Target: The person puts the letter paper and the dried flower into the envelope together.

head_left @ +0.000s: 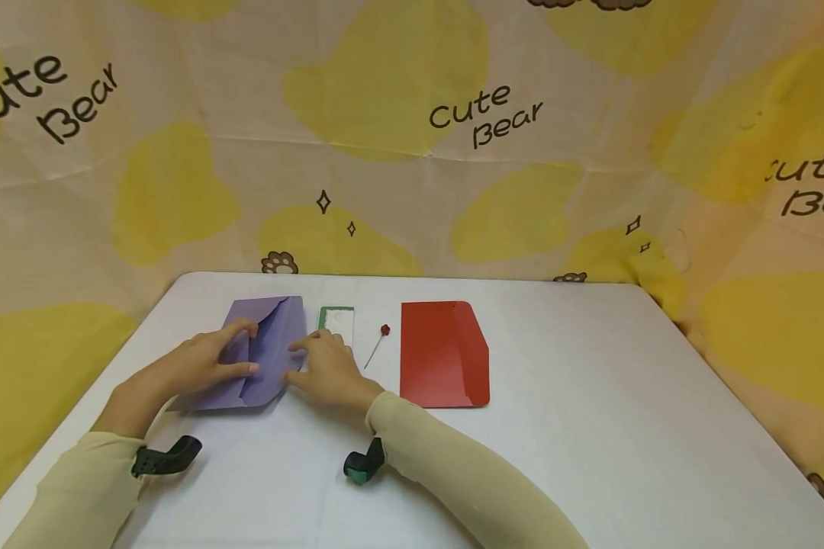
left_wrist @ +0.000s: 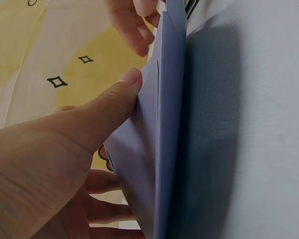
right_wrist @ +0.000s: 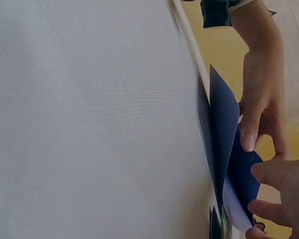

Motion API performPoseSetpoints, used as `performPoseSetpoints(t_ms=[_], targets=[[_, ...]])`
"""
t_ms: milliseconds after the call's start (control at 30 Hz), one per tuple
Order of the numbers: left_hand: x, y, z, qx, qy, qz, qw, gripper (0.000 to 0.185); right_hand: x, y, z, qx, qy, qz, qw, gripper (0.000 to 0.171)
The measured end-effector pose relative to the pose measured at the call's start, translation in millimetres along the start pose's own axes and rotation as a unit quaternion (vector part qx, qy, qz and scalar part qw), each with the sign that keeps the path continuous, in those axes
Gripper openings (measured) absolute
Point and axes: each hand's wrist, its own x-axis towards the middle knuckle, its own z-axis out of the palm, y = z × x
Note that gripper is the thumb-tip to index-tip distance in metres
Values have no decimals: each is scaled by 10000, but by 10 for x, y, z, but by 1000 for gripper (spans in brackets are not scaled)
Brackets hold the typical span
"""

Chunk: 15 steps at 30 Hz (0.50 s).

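A purple envelope (head_left: 275, 335) lies on the white table (head_left: 590, 396) with its flap raised. My left hand (head_left: 247, 348) holds the flap from the left, thumb (left_wrist: 124, 89) pressed on one face of the paper (left_wrist: 144, 164) and the other fingers behind it. My right hand (head_left: 294, 361) pinches the envelope's right edge, thumb on top and fingers below, as the right wrist view shows at the envelope (right_wrist: 224, 129). A pale inner face shows at that edge.
Right of the envelope lie a small green-bordered white card (head_left: 336, 320), a pin with a red head (head_left: 383, 335) and a red envelope (head_left: 442, 354). A yellow-patterned cloth backdrop (head_left: 412, 152) hangs behind the table's far edge.
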Motion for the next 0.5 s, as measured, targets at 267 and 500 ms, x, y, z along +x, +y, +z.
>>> performPoseSetpoints(t_ms=[267, 500], targets=[[13, 16, -9, -26, -92, -88, 9999, 60, -21, 139, -93, 699, 153, 125, 9974, 42], [5, 20, -16, -17, -11, -70, 10000, 59, -54, 255, -208, 794, 3, 197, 9966, 48]])
